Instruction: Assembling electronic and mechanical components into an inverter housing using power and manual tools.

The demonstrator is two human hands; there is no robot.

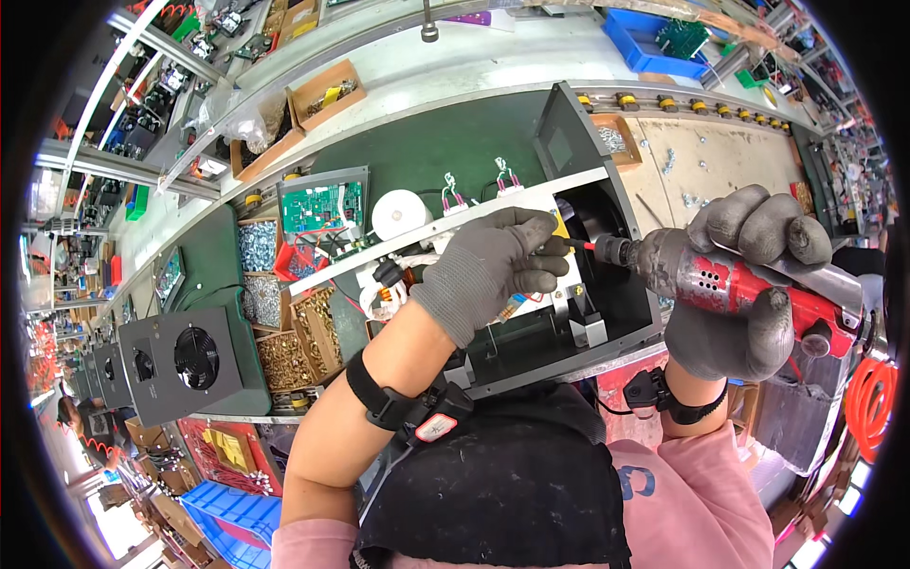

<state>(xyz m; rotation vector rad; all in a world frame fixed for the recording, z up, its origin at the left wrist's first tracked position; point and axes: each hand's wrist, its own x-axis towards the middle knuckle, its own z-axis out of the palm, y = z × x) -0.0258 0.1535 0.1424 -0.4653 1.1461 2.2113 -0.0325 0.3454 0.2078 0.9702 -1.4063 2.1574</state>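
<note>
My left hand (479, 275), in a grey glove, is over an open dark metal case (621, 218). Its thumb and fingers are pinched together at the tip of a driver bit; whatever they hold there is hidden. In my right hand (720, 341), also gloved, is a red power screwdriver (706, 282) with a grey front end. The tool lies level, its bit pointing left toward my left fingertips. Beside my left hand sit a white round part (398, 216), a copper coil and white wires. A green circuit board (322, 206) is farther left.
Boxes of brass screws (294, 358) and silver screws (258, 247) stand left of the case. Another dark panel with a fan (196, 357) lies farther left. A blue bin (654, 43) is at the back right. An orange coiled hose (870, 408) hangs at the right.
</note>
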